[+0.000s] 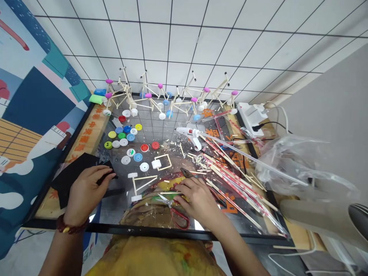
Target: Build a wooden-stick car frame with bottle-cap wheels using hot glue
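Note:
On the left, my left hand (pixel 89 188) pinches the edge of a folded black sheet (pixel 75 172), whose material I cannot make out. My right hand (pixel 198 197) hovers over or rests on the table, fingers apart and slightly bent. Just beside its fingers lie red-handled scissors (pixel 178 218) with their blades parted. Dark-jawed pliers (pixel 186 172) are partly hidden behind that hand. Between my hands lies a stick frame (pixel 140 183) with white bottle caps on its ends. Farther back is a small square stick frame (pixel 164 162) touching a white cap.
Several loose coloured bottle caps (pixel 122 135) lie at left centre. A white glue gun (pixel 189 132) lies amid stick scraps, near bundled wooden sticks (pixel 230 176) in plastic wrap. Several stick figures (pixel 148 96) line the wall. A power strip (pixel 250 117) and plastic bag (pixel 287 165) are right.

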Motion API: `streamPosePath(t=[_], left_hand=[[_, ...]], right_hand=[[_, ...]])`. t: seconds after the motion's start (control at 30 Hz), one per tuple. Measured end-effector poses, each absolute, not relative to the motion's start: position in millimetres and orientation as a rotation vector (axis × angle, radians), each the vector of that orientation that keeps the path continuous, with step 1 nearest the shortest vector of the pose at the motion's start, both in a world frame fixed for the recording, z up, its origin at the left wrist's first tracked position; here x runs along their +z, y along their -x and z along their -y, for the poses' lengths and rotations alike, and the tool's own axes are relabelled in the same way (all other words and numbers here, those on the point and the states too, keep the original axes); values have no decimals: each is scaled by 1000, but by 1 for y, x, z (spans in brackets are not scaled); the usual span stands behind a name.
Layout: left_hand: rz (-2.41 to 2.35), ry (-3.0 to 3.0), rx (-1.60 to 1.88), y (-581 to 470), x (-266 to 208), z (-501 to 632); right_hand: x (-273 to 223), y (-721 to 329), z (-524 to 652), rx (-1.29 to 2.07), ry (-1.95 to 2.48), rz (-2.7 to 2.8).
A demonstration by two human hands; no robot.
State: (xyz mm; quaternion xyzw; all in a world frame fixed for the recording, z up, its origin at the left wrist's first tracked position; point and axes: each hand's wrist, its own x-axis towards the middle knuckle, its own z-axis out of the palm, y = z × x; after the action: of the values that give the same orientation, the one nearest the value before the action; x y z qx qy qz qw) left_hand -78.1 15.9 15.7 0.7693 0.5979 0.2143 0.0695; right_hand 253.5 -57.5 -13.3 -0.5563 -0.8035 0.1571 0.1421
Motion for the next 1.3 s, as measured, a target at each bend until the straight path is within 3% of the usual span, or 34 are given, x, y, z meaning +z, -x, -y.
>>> streamPosePath(t=[0.13,0.37,0.6,1.03,1.13,1.3], left_hand=[[-1625,-2405,838,30,30,-19],[-1263,-2536,393,-44,14,-48],[-1251,-2466,270,-53,-7,-55],[-1246,-2387,540,-53,-15,-51],[-1258,-2157,699,-53,-4,-47],[-911,-1124,734,-59,14,-42]], right_hand=[[-9,-264,47,416,1624,2196],[-9,-271,35,285,1642,2089],[-19,-274,33,308,1630,2061],[-20,-272,37,334,1593,2043],[-20,-275,35,328,1581,2006],[-9,-279,29,273,1528,1823]])
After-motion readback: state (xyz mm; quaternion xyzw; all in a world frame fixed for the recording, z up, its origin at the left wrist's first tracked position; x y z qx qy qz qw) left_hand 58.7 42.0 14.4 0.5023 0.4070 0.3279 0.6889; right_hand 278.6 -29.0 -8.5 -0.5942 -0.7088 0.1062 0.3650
